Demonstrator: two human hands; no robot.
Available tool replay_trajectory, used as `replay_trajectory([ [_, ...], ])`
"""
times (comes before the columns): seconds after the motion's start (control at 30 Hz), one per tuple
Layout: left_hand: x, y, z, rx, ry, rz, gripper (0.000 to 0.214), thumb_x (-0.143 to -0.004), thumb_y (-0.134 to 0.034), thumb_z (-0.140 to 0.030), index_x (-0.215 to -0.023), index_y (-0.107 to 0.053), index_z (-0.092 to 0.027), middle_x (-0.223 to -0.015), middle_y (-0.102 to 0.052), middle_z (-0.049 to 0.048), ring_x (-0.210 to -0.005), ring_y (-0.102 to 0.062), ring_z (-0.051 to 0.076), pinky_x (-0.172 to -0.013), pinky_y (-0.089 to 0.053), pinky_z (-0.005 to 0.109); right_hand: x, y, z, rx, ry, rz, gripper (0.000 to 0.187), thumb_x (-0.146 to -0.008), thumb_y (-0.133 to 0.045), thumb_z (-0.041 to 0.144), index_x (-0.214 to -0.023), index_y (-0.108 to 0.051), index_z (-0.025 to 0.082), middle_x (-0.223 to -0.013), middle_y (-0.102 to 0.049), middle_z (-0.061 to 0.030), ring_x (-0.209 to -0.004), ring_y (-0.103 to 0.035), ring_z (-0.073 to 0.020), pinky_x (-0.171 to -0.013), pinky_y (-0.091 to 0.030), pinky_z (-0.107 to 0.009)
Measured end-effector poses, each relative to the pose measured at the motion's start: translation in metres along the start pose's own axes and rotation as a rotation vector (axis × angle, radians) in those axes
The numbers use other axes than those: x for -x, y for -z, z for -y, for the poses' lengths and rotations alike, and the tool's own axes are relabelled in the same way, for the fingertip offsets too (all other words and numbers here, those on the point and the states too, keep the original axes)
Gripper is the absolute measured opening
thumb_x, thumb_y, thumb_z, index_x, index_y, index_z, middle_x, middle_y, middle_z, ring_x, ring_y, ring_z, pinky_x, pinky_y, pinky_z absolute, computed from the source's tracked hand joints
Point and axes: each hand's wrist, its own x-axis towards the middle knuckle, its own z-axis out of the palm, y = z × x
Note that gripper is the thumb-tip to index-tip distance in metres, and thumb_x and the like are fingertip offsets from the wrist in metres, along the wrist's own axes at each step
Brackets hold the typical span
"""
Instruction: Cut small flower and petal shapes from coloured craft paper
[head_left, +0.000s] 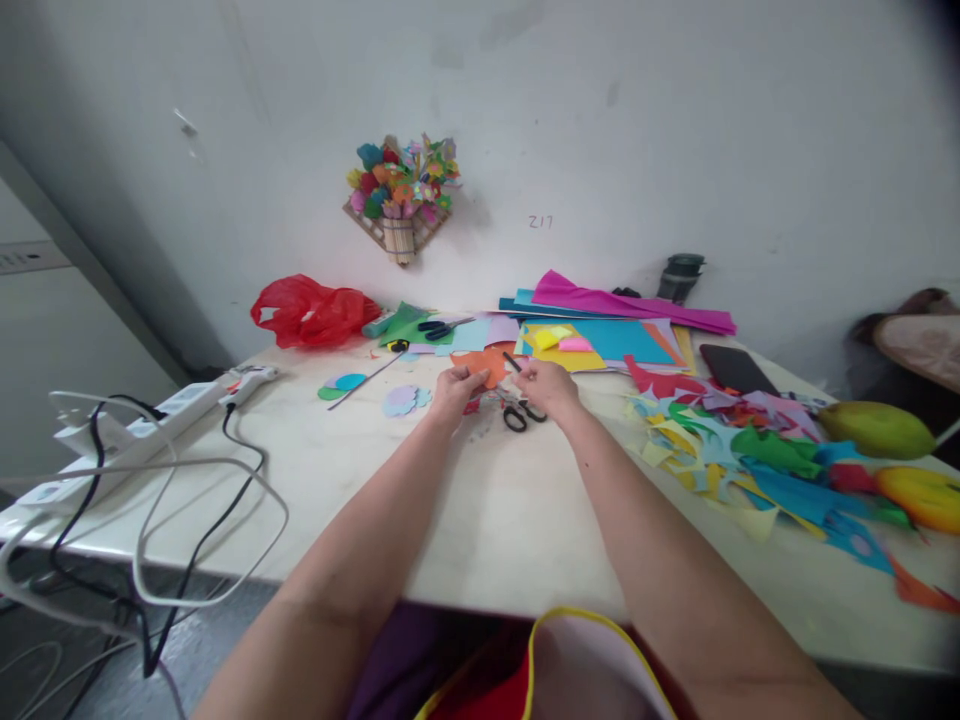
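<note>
My left hand pinches an orange paper piece by its left edge, just above the pale table. My right hand is closed round black-handled scissors, whose blades point up into the orange paper. Both hands are stretched far out over the table's middle. A light blue scalloped paper cutout lies just left of my left hand.
Coloured paper sheets are stacked at the back, scraps spread on the right beside mangoes and a black phone. A red bag, second scissors, power strips with cables sit left. A paper-flower decoration hangs on the wall.
</note>
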Motion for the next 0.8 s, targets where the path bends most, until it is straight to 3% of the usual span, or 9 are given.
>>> replay_trajectory([
  [0.13, -0.001, 0.001, -0.003, 0.005, 0.028, -0.024, 0.040, -0.052, -0.096, -0.038, -0.068, -0.067, -0.016, -0.073, -0.073, 0.0064, -0.070, -0.071, 0.020, -0.074, -0.057, 0.034, 0.007, 0.014, 0.008, 0.465, 0.031, 0.149, 0.029, -0.090, -0.067, 0.040, -0.110, -0.077, 0.021, -0.125, -0.075, -0.0137, -0.119, -0.069, -0.0300, -0.090, -0.051, -0.035],
  [0.2, -0.001, 0.001, -0.004, 0.020, 0.021, -0.042, 0.039, -0.053, -0.096, -0.038, -0.070, -0.068, -0.016, -0.074, -0.073, 0.0068, -0.070, -0.072, 0.020, -0.076, -0.057, 0.033, 0.011, 0.017, 0.012, 0.559, 0.034, 0.247, 0.039, -0.089, -0.069, 0.044, -0.119, -0.075, 0.020, -0.131, -0.073, -0.0159, -0.122, -0.067, -0.0313, -0.092, -0.051, -0.036],
  [0.33, 0.000, 0.002, -0.005, 0.030, 0.017, -0.069, 0.036, -0.057, -0.094, -0.036, -0.072, -0.069, -0.016, -0.074, -0.074, 0.0068, -0.069, -0.072, 0.019, -0.076, -0.057, 0.033, 0.019, 0.014, 0.020, 0.642, 0.045, 0.352, 0.037, -0.089, -0.068, 0.033, -0.123, -0.073, 0.022, -0.127, -0.074, -0.0144, -0.121, -0.068, -0.0286, -0.091, -0.051, -0.034],
  [0.6, -0.002, 0.006, -0.007, 0.077, 0.038, -0.129, 0.033, -0.061, -0.093, -0.032, -0.074, -0.068, -0.016, -0.073, -0.073, 0.0069, -0.070, -0.074, 0.021, -0.080, -0.058, 0.035, 0.016, 0.003, 0.018, 0.585, 0.126, 0.276, 0.038, -0.088, -0.066, 0.023, -0.126, -0.073, 0.023, -0.131, -0.073, -0.0152, -0.123, -0.067, -0.0305, -0.097, -0.051, -0.039],
  [0.8, -0.003, 0.008, -0.008, 0.166, 0.010, -0.191, 0.028, -0.062, -0.091, -0.024, -0.072, -0.067, -0.015, -0.075, -0.072, 0.0066, -0.071, -0.074, 0.020, -0.080, -0.057, 0.034, 0.000, 0.004, 0.000, 0.289, 0.032, 0.145, 0.032, -0.074, -0.082, 0.027, -0.107, -0.080, 0.025, -0.118, -0.077, -0.0120, -0.111, -0.071, -0.0318, -0.086, -0.054, -0.038],
])
